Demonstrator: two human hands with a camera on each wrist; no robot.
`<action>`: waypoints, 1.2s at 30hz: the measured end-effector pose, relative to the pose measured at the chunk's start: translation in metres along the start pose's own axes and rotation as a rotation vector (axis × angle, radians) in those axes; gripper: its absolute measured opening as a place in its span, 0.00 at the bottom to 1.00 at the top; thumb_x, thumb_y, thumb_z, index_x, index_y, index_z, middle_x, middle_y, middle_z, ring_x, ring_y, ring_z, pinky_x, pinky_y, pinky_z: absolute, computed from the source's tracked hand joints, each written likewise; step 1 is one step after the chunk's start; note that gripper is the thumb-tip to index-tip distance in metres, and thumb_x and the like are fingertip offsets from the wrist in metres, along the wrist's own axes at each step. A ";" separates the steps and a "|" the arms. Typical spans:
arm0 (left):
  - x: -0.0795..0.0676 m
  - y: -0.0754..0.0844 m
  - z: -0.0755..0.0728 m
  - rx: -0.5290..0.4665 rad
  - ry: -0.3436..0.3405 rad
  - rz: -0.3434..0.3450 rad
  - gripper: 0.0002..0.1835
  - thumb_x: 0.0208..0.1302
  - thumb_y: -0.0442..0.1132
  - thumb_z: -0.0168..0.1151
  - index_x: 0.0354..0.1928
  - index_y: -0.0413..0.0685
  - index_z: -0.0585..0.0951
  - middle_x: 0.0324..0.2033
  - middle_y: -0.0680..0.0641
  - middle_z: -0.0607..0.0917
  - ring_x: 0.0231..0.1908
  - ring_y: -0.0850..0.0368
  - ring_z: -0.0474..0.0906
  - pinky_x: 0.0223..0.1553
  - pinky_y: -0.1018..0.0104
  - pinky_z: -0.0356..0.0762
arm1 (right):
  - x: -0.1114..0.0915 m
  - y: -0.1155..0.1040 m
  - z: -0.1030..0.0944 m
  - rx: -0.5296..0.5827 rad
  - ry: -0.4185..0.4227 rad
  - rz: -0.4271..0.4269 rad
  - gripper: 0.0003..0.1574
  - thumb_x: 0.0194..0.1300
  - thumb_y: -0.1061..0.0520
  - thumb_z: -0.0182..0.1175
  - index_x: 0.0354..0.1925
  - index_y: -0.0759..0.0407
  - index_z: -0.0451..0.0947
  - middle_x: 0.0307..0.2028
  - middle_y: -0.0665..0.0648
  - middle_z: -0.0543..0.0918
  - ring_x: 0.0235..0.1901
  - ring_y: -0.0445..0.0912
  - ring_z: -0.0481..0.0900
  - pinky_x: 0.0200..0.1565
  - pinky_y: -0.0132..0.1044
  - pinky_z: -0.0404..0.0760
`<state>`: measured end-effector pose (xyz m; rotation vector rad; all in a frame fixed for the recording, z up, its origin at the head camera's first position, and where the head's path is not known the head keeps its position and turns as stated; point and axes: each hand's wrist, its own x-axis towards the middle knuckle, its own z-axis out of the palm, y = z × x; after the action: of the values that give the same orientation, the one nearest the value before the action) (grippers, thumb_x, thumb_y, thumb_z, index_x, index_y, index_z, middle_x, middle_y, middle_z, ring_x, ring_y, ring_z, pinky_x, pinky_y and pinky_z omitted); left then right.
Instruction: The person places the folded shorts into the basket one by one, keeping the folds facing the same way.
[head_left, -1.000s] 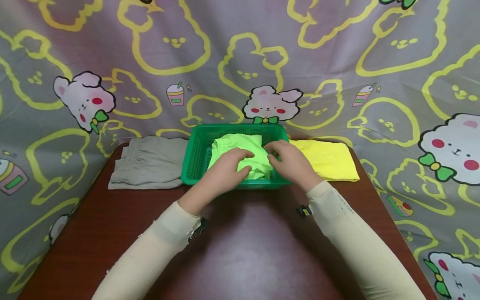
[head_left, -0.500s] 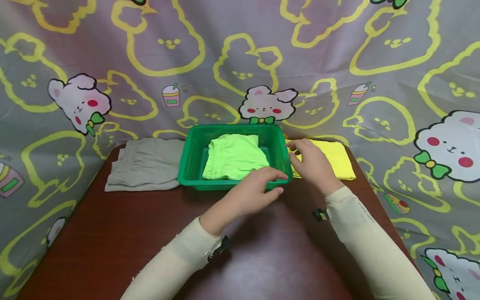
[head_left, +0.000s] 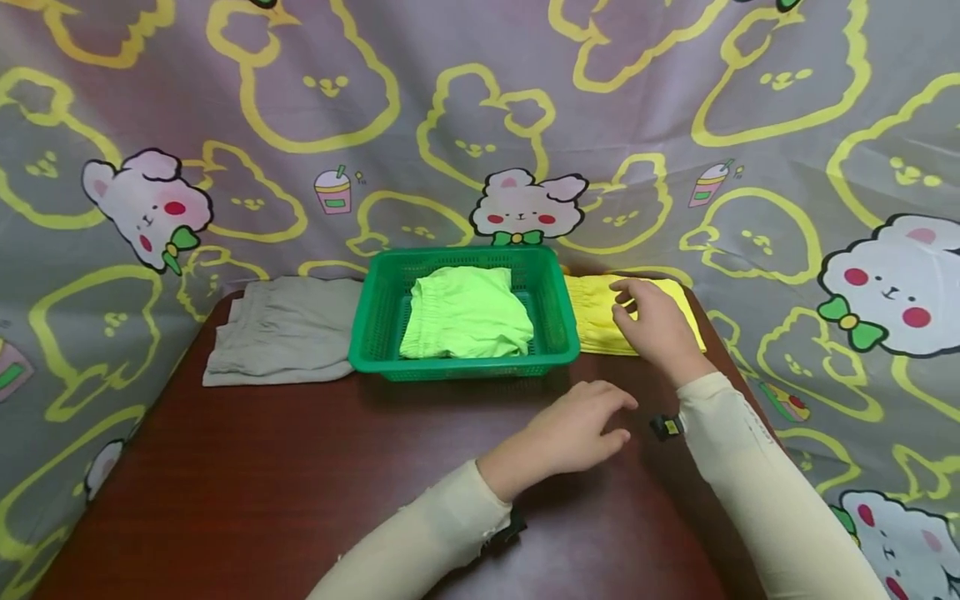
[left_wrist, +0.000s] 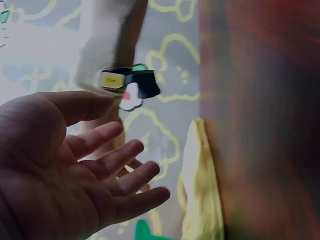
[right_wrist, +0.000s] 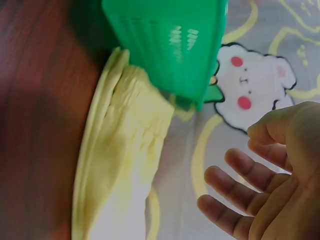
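Observation:
Folded neon-green shorts [head_left: 467, 313], their elastic waistband to the left, lie inside a green plastic basket [head_left: 465, 365]. To the right of the basket is a folded pair of yellow shorts [head_left: 595, 313], also seen in the right wrist view as a yellow stack [right_wrist: 125, 145]. My right hand [head_left: 658, 330] hovers over the yellow shorts, fingers loosely bent and holding nothing. Lower down, in front of the basket's right side, my left hand [head_left: 573, 429] is above the table with relaxed, spread fingers. The left wrist view shows its bare palm [left_wrist: 65, 180].
Folded grey shorts [head_left: 288, 329] lie on the dark red-brown table [head_left: 300, 475], against the basket's left side. Behind the table hangs a grey curtain [head_left: 420, 108] with yellow cartoon outlines. Each wrist wears a small black camera band.
Both hands have left the green shorts in the basket and moved right. The right hand is now over the yellow shorts; the left hand has come down toward the front of the table.

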<state>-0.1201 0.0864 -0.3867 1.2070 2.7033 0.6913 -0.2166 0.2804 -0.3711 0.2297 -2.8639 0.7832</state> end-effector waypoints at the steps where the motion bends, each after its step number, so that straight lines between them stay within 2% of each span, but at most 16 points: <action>1: 0.006 0.002 0.005 0.028 0.005 -0.011 0.20 0.73 0.48 0.61 0.64 0.56 0.79 0.60 0.55 0.80 0.62 0.57 0.74 0.62 0.67 0.73 | 0.000 0.003 -0.001 0.000 -0.005 0.009 0.26 0.75 0.55 0.53 0.67 0.61 0.72 0.55 0.65 0.81 0.54 0.63 0.81 0.52 0.60 0.79; 6: 0.036 0.002 0.024 0.186 0.074 -0.123 0.23 0.70 0.48 0.63 0.65 0.57 0.78 0.63 0.52 0.77 0.62 0.52 0.73 0.62 0.59 0.75 | 0.001 0.023 0.004 -0.015 -0.046 0.063 0.27 0.76 0.53 0.51 0.68 0.62 0.71 0.60 0.67 0.78 0.59 0.65 0.76 0.57 0.62 0.76; 10: 0.056 -0.007 0.036 0.272 0.118 -0.205 0.23 0.68 0.50 0.65 0.63 0.56 0.78 0.61 0.50 0.77 0.61 0.51 0.72 0.62 0.56 0.72 | 0.006 0.036 0.012 -0.035 -0.066 0.097 0.28 0.76 0.52 0.50 0.68 0.63 0.71 0.63 0.68 0.76 0.62 0.65 0.73 0.59 0.64 0.74; 15: 0.084 -0.018 0.044 0.331 0.127 -0.236 0.22 0.67 0.50 0.66 0.61 0.56 0.77 0.58 0.50 0.76 0.62 0.50 0.68 0.63 0.53 0.72 | 0.011 0.055 0.012 -0.056 -0.064 0.138 0.27 0.75 0.54 0.53 0.66 0.66 0.72 0.64 0.71 0.75 0.63 0.67 0.72 0.61 0.66 0.71; 21: 0.112 -0.024 0.058 0.370 0.128 -0.328 0.30 0.67 0.53 0.67 0.68 0.60 0.70 0.67 0.47 0.71 0.73 0.42 0.58 0.73 0.41 0.59 | 0.013 0.081 0.018 -0.093 -0.074 0.158 0.27 0.73 0.55 0.53 0.63 0.70 0.74 0.62 0.75 0.76 0.60 0.70 0.74 0.58 0.67 0.73; 24: 0.123 -0.024 0.069 0.375 0.124 -0.380 0.34 0.66 0.56 0.66 0.72 0.63 0.67 0.73 0.46 0.65 0.76 0.39 0.53 0.75 0.41 0.56 | 0.011 0.093 0.022 -0.130 -0.080 0.184 0.27 0.72 0.55 0.53 0.62 0.69 0.75 0.61 0.75 0.75 0.59 0.72 0.73 0.56 0.68 0.73; 27: 0.131 -0.029 0.076 0.421 0.099 -0.430 0.37 0.66 0.59 0.65 0.75 0.64 0.65 0.77 0.45 0.60 0.78 0.39 0.49 0.75 0.44 0.56 | 0.012 0.103 0.028 -0.149 -0.102 0.200 0.28 0.73 0.53 0.54 0.64 0.68 0.74 0.63 0.76 0.73 0.61 0.73 0.70 0.57 0.69 0.72; 32: 0.141 -0.041 0.081 0.604 -0.056 -0.455 0.40 0.70 0.64 0.57 0.78 0.61 0.59 0.77 0.47 0.59 0.79 0.45 0.45 0.78 0.44 0.42 | 0.017 0.111 0.032 -0.169 -0.181 0.195 0.32 0.72 0.51 0.54 0.69 0.65 0.70 0.66 0.75 0.70 0.63 0.73 0.68 0.60 0.69 0.70; 34: 0.142 -0.045 0.082 0.634 -0.117 -0.442 0.38 0.72 0.64 0.53 0.78 0.60 0.59 0.77 0.48 0.60 0.80 0.47 0.44 0.78 0.43 0.35 | 0.019 0.111 0.031 -0.187 -0.219 0.186 0.33 0.72 0.51 0.54 0.70 0.64 0.70 0.66 0.75 0.69 0.62 0.73 0.69 0.60 0.68 0.70; 36: 0.142 -0.048 0.082 0.612 -0.144 -0.440 0.34 0.74 0.62 0.50 0.77 0.60 0.62 0.78 0.48 0.59 0.80 0.48 0.43 0.78 0.43 0.32 | 0.021 0.111 0.032 -0.220 -0.252 0.166 0.34 0.71 0.52 0.54 0.71 0.64 0.69 0.65 0.75 0.69 0.60 0.73 0.71 0.59 0.68 0.71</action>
<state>-0.2275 0.1913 -0.4681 0.6377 2.9810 -0.2867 -0.2615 0.3562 -0.4482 0.0664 -3.2098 0.4868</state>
